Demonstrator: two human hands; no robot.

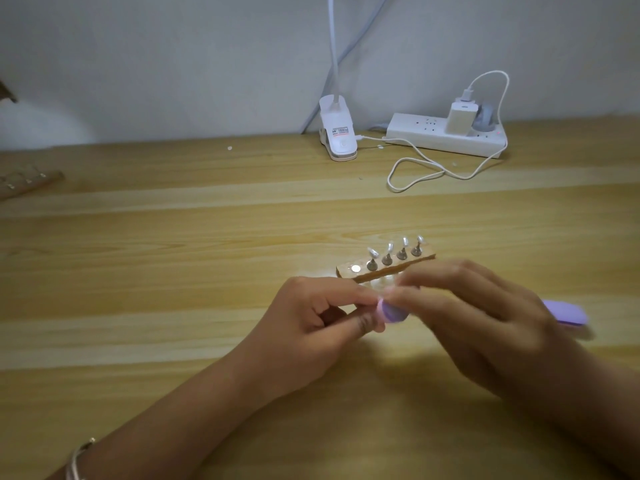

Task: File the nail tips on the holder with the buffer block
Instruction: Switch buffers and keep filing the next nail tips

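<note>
— Where's the buffer block (568, 312)?
— Just in front of the holder (346, 271)! Right hand (481, 306) grips its middle, left hand (311, 320) pinches one end. Four nail tips (390, 245) stand upright on the holder.

Lilac buffer block (566, 311); four nail tips (389, 245) on holder (343, 270)

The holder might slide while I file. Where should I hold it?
Probably pinch the wooden holder by its bare left end, beside the empty metal disc, coming from the left: four nail tips on stands crowd the rest.
</note>
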